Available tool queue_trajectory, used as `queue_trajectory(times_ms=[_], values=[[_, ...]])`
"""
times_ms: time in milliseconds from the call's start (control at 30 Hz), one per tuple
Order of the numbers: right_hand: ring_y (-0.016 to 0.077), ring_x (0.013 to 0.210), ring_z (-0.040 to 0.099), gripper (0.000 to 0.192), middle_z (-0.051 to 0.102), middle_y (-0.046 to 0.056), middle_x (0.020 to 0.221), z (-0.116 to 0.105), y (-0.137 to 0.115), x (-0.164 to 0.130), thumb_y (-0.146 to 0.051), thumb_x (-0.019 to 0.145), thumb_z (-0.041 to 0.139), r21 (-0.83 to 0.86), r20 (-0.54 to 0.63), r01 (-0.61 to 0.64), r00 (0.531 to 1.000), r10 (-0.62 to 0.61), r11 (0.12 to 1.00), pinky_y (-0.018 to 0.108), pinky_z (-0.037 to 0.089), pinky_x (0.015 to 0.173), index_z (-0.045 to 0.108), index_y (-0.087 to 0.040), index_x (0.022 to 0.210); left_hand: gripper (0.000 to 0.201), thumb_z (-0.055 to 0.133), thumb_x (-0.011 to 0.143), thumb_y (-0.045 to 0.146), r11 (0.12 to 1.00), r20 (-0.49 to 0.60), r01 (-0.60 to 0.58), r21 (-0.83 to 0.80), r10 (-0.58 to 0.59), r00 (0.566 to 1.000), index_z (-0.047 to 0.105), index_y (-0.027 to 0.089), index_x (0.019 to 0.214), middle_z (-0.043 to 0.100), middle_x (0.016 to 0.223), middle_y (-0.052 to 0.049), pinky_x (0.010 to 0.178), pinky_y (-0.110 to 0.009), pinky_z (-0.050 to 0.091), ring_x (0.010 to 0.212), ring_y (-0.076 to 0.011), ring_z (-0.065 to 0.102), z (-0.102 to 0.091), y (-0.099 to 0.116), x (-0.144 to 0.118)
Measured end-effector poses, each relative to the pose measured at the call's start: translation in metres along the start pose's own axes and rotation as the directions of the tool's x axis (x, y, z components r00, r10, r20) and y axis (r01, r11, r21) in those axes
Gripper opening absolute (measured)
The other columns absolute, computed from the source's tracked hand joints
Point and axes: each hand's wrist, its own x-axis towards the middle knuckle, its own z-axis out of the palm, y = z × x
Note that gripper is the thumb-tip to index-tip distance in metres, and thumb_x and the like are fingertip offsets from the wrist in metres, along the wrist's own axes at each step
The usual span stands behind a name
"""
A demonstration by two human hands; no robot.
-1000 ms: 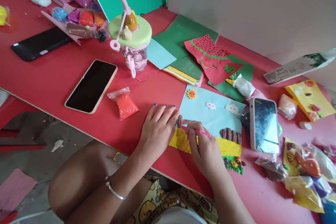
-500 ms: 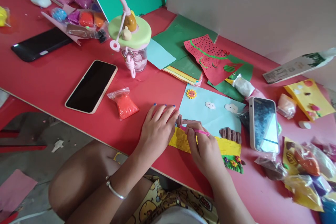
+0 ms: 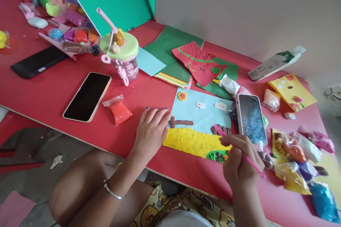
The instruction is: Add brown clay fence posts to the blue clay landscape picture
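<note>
My left hand (image 3: 152, 132) lies flat, fingers spread, at the left edge of a light blue paper picture (image 3: 207, 118). In my right hand (image 3: 241, 161) is a pink clay modelling tool (image 3: 253, 166), its pointed end over the picture's right side. The picture carries a clay sun (image 3: 182, 96), two white clouds, and a band of yellow clay (image 3: 191, 142). Brown clay pieces (image 3: 181, 122) sit above the yellow at left, more brown clay at right. Green clay with small flowers (image 3: 216, 155) fills the lower right corner, partly behind my right hand.
A bag of red clay (image 3: 119, 110) and a phone (image 3: 87, 96) lie left of my left hand. Behind them stands a lidded cup with a straw (image 3: 119, 48). Another phone (image 3: 252, 118) and several clay bags (image 3: 293, 177) are at right. Red watermelon-like paper (image 3: 197, 62) lies behind.
My right hand has moved right with the pink tool, off the brown clay at left, uncovering the yellow band. My left hand stays at the paper's edge. The camera view has shifted.
</note>
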Motion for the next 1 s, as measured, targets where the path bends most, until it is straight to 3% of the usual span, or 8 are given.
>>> queue_trajectory(times_ms=[200, 367, 433, 533, 600, 700, 833, 1000], values=[[0.0221, 0.091, 0.061, 0.037, 0.061, 0.008, 0.100, -0.066, 0.051, -0.052, -0.008, 0.087, 0.049, -0.292, 0.279, 0.100, 0.960, -0.015, 0.951, 0.036, 0.047, 0.080, 0.060, -0.026, 0.118, 0.040, 0.048, 0.090, 0.019, 0.998, 0.016, -0.060, -0.013, 0.060, 0.998, 0.055, 0.024, 0.130, 0.061, 0.125, -0.008, 0.106, -0.048, 0.036, 0.112, -0.0245, 0.055, -0.004, 0.000, 0.002], [0.0247, 0.099, 0.058, 0.054, 0.062, 0.009, 0.111, -0.087, 0.075, -0.083, -0.007, 0.087, 0.041, -0.373, 0.456, 0.132, 0.888, 0.058, 0.918, 0.039, 0.046, 0.085, 0.048, -0.029, 0.136, 0.036, 0.048, 0.090, 0.022, 0.995, 0.009, -0.099, 0.014, 0.099, 0.995, 0.059, 0.022, 0.125, 0.063, 0.124, -0.008, 0.105, -0.048, 0.037, 0.111, -0.0257, 0.055, -0.001, -0.002, 0.006], [0.0240, 0.098, 0.058, 0.057, 0.062, 0.008, 0.111, -0.089, 0.077, -0.085, -0.007, 0.088, 0.040, -0.381, 0.413, 0.103, 0.908, 0.069, 0.919, 0.040, 0.046, 0.086, 0.042, -0.030, 0.140, 0.037, 0.047, 0.090, 0.021, 0.995, -0.018, -0.100, 0.009, 0.100, 0.995, 0.058, 0.020, 0.126, 0.063, 0.123, -0.008, 0.105, -0.048, 0.037, 0.111, -0.0254, 0.056, -0.002, -0.002, 0.009], [0.0264, 0.101, 0.056, 0.050, 0.059, 0.011, 0.113, -0.090, 0.078, -0.081, -0.014, 0.090, 0.043, -0.473, 0.213, -0.016, 0.968, 0.132, 0.881, 0.044, 0.045, 0.089, 0.044, -0.028, 0.138, 0.036, 0.047, 0.090, 0.019, 0.992, -0.066, -0.122, -0.010, 0.121, 0.990, 0.060, 0.021, 0.123, 0.065, 0.120, -0.007, 0.105, -0.048, 0.037, 0.109, -0.0242, 0.057, -0.008, 0.004, 0.016], [0.0289, 0.101, 0.054, 0.042, 0.056, 0.014, 0.115, -0.089, 0.080, -0.078, -0.023, 0.091, 0.047, -0.522, 0.112, -0.101, 0.976, 0.186, 0.847, 0.047, 0.045, 0.088, 0.047, -0.024, 0.133, 0.033, 0.046, 0.090, 0.016, 0.986, -0.091, -0.165, -0.027, 0.162, 0.983, 0.062, 0.021, 0.118, 0.066, 0.117, -0.007, 0.105, -0.048, 0.038, 0.107, -0.0229, 0.058, -0.013, 0.014, 0.021], [0.0305, 0.102, 0.053, 0.038, 0.056, 0.016, 0.115, -0.088, 0.088, -0.075, -0.032, 0.091, 0.049, -0.516, 0.067, -0.174, 0.968, 0.242, 0.839, 0.047, 0.046, 0.085, 0.051, -0.019, 0.126, 0.031, 0.046, 0.089, 0.013, 0.962, -0.105, -0.266, -0.068, 0.258, 0.960, 0.064, 0.020, 0.113, 0.068, 0.112, -0.006, 0.103, -0.046, 0.041, 0.104, -0.0212, 0.059, -0.018, 0.038, 0.029], [0.0287, 0.098, 0.055, 0.027, 0.062, 0.013, 0.105, -0.090, 0.093, -0.071, -0.029, 0.093, 0.044, -0.470, 0.050, -0.220, 0.960, 0.275, 0.855, 0.045, 0.047, 0.083, 0.054, -0.019, 0.116, 0.025, 0.046, 0.089, 0.010, 0.904, -0.118, -0.394, -0.164, 0.379, 0.918, 0.066, 0.020, 0.102, 0.069, 0.103, -0.005, 0.094, -0.040, 0.047, 0.100, -0.0193, 0.061, -0.016, 0.078, 0.037], [0.0245, 0.094, 0.061, 0.017, 0.063, 0.009, 0.101, -0.087, 0.070, -0.060, -0.028, 0.093, 0.048, -0.304, -0.005, -0.255, 0.964, 0.266, 0.918, 0.039, 0.052, 0.079, 0.059, -0.023, 0.104, 0.017, 0.050, 0.089, 0.011, 0.811, -0.105, -0.476, -0.339, 0.470, 0.876, 0.065, 0.019, 0.095, 0.069, 0.094, -0.003, 0.085, -0.034, 0.051, 0.094, -0.0170, 0.062, -0.003, 0.119, 0.042]])
